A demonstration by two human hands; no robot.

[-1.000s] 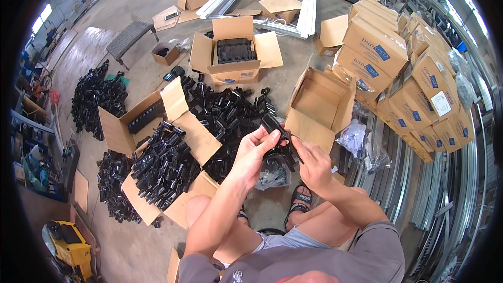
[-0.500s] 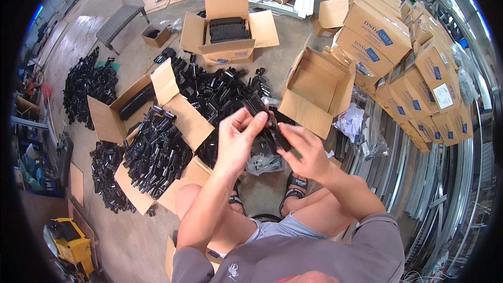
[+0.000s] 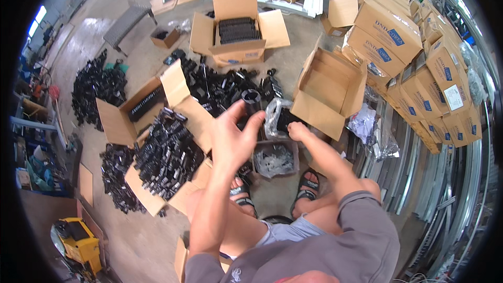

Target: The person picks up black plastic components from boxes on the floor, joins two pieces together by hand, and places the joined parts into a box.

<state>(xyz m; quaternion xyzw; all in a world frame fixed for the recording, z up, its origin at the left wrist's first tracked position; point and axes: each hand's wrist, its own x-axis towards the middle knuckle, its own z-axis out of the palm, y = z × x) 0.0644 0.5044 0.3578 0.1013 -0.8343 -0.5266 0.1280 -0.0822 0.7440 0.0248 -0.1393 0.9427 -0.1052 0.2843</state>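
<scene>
Grey short-sleeved shirt, black sandals, shorts probably pale blue

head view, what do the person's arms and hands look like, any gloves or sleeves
The left hand and right hand are bare, with no gloves, and nothing shows on either wrist. The short sleeves belong to a dark grey shirt with a small pale marking on its chest.

Open floor shows between the sandals — beyond the right hand, a carton flap bars the way.
</scene>
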